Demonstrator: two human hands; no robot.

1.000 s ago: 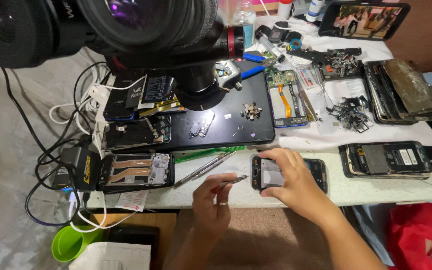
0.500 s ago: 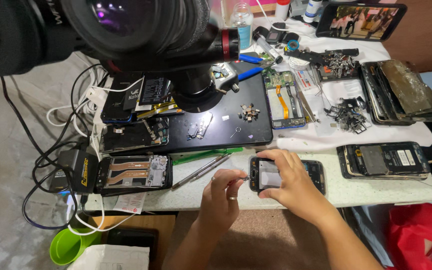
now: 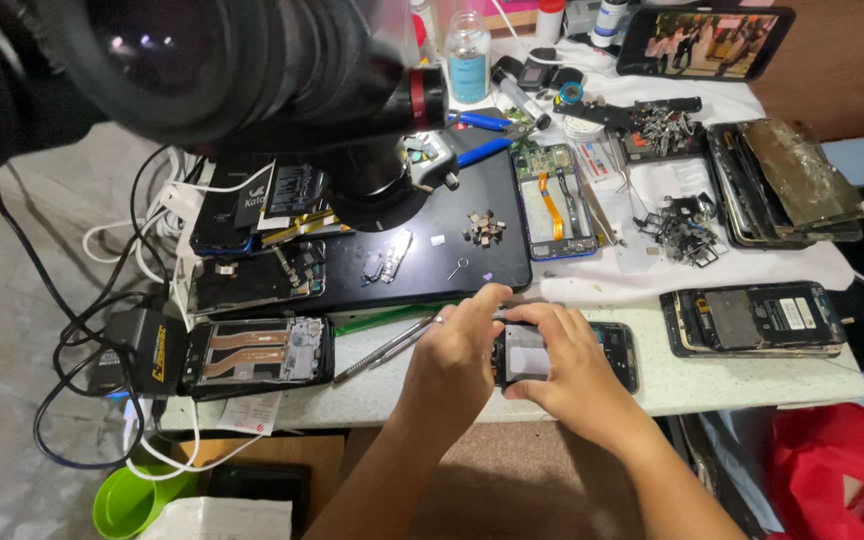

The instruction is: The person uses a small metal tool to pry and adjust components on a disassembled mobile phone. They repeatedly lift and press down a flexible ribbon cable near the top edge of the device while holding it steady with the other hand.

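Speckled worktop (image 3: 402, 395) lower centre; white red-marked slip (image 3: 249, 414) lower left; left hand (image 3: 457, 352) and right hand (image 3: 572, 365) gripping opened phone (image 3: 592, 355).

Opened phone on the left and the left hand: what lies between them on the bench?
Head view: a pair of tweezers lies slanted between the opened phone and the left hand.

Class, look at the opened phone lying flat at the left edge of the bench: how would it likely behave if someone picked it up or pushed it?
The opened phone is a flat slab, so it would probably slide, not roll. Its exposed insides look fragile, so grip the edges. It likely feels light with parts removed.
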